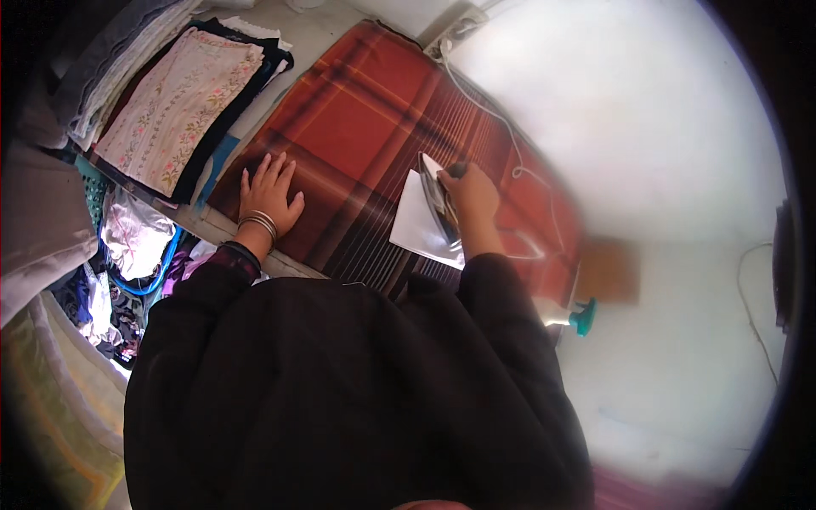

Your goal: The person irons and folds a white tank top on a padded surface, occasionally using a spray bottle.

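Note:
My left hand (271, 194), with bangles at the wrist, lies palm down on a red and dark plaid cloth (357, 115). Its fingers are apart and it holds nothing. Farther right, my right hand (475, 194) grips the handle of a clothes iron (438, 199). The iron is over a white sheet (414, 220), paper or thin cloth, on the plaid cloth; whether its soleplate rests flat is hard to tell. My right hand covers most of the handle. From the iron's side a pale cord (484, 108) runs up along the wall edge.
Left of the plaid cloth is a stack of folded clothes, a floral garment (185, 108) on top. A blue-rimmed basket (143, 290) with crumpled clothes stands below. A spray bottle with a green trigger head (583, 317) is near my right elbow. A power socket strip (456, 32) sits beyond, by the white wall (637, 127).

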Motion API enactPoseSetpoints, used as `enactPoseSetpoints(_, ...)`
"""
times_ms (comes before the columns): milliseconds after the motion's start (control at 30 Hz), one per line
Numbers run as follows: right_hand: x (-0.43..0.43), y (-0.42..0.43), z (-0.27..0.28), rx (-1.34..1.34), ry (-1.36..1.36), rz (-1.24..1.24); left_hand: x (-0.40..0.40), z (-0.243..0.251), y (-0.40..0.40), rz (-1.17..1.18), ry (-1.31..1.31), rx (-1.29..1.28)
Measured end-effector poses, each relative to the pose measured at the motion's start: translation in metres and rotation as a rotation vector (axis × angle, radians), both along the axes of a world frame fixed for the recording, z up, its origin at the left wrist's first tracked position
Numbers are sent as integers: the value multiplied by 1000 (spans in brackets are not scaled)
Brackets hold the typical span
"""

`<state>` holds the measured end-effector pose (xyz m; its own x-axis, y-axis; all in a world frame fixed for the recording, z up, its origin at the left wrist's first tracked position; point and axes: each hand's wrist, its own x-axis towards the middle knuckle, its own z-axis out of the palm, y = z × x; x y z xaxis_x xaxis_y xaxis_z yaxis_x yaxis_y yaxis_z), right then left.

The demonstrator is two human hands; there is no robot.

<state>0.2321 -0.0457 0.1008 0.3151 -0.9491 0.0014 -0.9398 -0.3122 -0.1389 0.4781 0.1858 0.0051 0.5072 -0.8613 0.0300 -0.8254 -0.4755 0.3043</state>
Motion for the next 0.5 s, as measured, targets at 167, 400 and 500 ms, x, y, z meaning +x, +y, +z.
enactPoseSetpoints(167,-8,-29,-3,-73,72,-68,0,-6,-2,-16,-11,-17)
enactPoseSetpoints(400,-19,-25,41,-31,-42,23,1,-5,-1,-14,20,-12)
enactPoseSetpoints(500,-16,20,48,63,23,92,1,-1,1,-13,0,10)
